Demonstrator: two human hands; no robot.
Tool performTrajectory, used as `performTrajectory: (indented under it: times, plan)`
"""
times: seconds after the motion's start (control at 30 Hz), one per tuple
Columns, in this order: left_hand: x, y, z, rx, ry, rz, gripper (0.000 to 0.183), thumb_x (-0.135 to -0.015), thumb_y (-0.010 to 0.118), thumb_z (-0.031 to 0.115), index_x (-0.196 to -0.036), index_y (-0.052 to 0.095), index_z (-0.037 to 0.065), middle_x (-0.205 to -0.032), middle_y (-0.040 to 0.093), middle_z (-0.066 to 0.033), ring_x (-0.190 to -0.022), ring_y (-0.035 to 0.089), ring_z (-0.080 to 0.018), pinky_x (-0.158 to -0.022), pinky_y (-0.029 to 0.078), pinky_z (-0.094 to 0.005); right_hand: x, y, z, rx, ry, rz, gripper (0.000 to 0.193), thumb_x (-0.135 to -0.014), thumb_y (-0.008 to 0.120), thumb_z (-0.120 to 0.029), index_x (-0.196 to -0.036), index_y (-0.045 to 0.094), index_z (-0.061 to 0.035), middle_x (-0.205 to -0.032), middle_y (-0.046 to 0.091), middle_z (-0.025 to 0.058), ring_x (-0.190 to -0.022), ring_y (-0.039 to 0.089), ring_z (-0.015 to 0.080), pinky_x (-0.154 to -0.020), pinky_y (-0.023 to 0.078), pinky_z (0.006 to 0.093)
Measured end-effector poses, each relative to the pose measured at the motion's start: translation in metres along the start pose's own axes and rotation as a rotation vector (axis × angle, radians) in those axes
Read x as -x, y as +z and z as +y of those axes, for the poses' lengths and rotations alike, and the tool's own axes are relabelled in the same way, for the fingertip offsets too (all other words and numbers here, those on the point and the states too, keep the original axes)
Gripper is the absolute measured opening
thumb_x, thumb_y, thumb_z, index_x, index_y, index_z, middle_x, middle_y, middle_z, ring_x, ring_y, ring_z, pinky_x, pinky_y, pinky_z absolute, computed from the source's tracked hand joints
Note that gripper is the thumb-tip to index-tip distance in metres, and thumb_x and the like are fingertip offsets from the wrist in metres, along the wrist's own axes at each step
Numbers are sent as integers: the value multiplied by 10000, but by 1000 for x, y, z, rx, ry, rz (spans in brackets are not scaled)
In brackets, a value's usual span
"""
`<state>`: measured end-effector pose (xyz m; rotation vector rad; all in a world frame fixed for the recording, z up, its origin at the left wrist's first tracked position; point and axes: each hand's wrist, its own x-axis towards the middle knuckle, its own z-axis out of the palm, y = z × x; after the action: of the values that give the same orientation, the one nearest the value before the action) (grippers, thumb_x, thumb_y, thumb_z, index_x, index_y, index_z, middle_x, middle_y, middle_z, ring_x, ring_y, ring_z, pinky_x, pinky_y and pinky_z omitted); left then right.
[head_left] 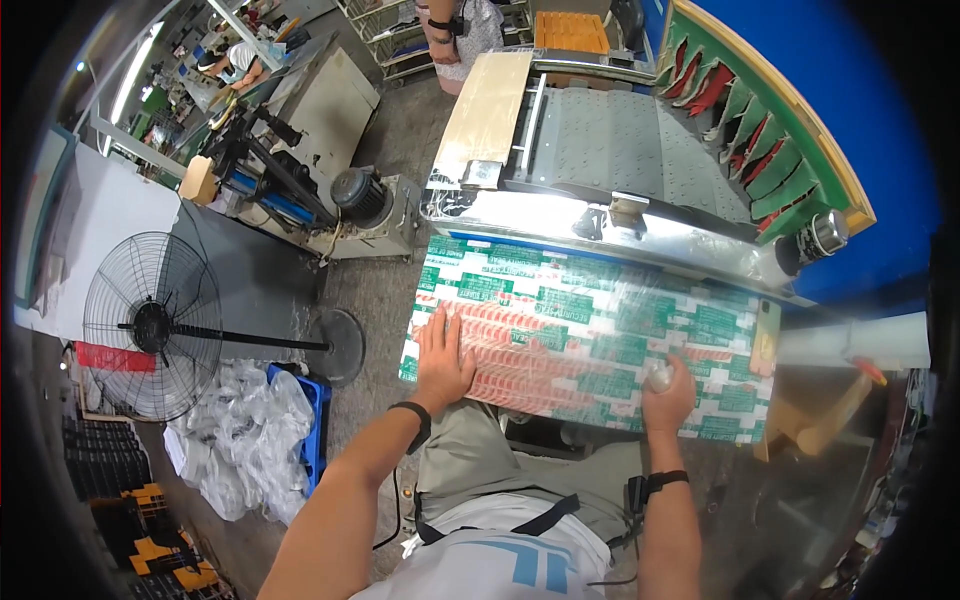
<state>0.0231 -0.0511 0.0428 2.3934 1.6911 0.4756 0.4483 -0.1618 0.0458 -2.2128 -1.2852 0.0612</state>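
Note:
In front of me stretches a worktable top [715, 395] covered in green and white printed tape under a clear, shiny layer. Rows of reddish curved shapes [520, 368] run across its left half. My left hand [445, 360] lies flat over the left end of these rows, fingers stretched out. Farther right, my right hand [674, 398] is closed around a small, whitish rounded thing [660, 376], held at the table surface. Its kind is mostly hidden by my fingers. A pale rectangular object that looks like a phone [765, 338] lies at the table's right end.
Beyond the table stands a machine with a shiny metal bar [560, 215] and a grey belt [605, 130]. A green rack with red and green flaps [745, 130] borders it. Left are a floor fan [152, 326] and plastic bags in a blue crate [318, 425]. Another person [470, 40] stands behind.

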Motion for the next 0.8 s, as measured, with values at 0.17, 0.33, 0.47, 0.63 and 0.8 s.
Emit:
performTrajectory:
  times: [0.17, 0.33, 0.47, 0.63, 0.8]
  plan:
    - [3, 2, -2, -1, -5, -19, 797, -967, 640, 323, -1630, 377, -32, -1717, 275, -338, -1554, 287, -581, -1280, 255, -653, 2, 0, 1, -8, -15, -11, 555, -754, 857, -108, -1288, 705, -132, -1182, 736, 99, -1114, 671, 376, -976, 536, 501]
    - [4, 4, -5, -4, 15, -3, 792, -977, 626, 347, -1630, 380, -29, -1708, 285, -340, -1550, 289, -573, -1282, 242, -656, 2, 0, 1, -11, -22, -1, 553, -755, 856, -110, -1287, 704, -132, -1175, 735, 96, -1109, 672, 374, -970, 537, 499]
    - [-2, -6, 4, 14, 27, 23, 752, -963, 629, 285, -1597, 407, -53, -1692, 307, -355, -1522, 323, -586, -1270, 257, -659, 1, -2, -2, -6, -23, 5, 527, -762, 853, -116, -1269, 709, -138, -1160, 737, 94, -1091, 672, 375, -951, 541, 494]
    - [1, -5, 2, 32, 10, 45, 712, -955, 632, 229, -1569, 435, -71, -1686, 322, -365, -1506, 354, -593, -1259, 275, -660, 2, 2, -2, -23, -36, 10, 473, -769, 853, -120, -1219, 709, -134, -1130, 739, 95, -1068, 674, 380, -938, 538, 497]
    - [5, 1, -5, 12, -13, -12, 814, -972, 644, 336, -1660, 361, 7, -1736, 248, -332, -1574, 274, -562, -1297, 243, -632, 4, -3, -2, -49, 26, -51, 466, -798, 805, -65, -1247, 688, -108, -1193, 732, 142, -1135, 664, 413, -976, 538, 525]
